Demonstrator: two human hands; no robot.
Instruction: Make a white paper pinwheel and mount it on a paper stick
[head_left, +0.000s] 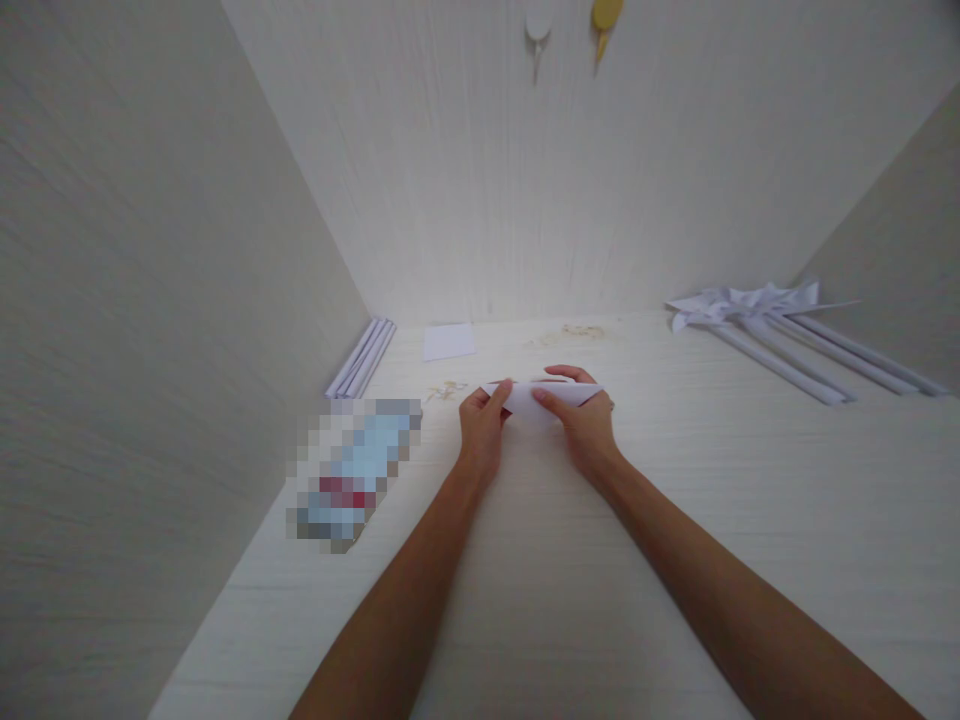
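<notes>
A white sheet of paper (523,397), folded into a triangle with its long edge at the top, is held just above the table between both hands. My left hand (482,420) grips its left part, thumb on the near face. On the right part, my right hand (589,420) pinches the paper with the thumb in front, and its index finger is raised behind the top edge. The fingers behind the paper are partly hidden. Beyond my left hand, a flat square of white paper (449,341) lies near the back wall.
Rolled white paper tubes (362,358) lie at the back left, above a pixelated phone-like object (360,475). Small tan pieces (445,391) are scattered by my left hand, more (583,331) farther back. Paper pinwheels (750,303) on sticks lie right. White (537,28) and yellow hooks (604,18) hang on the wall.
</notes>
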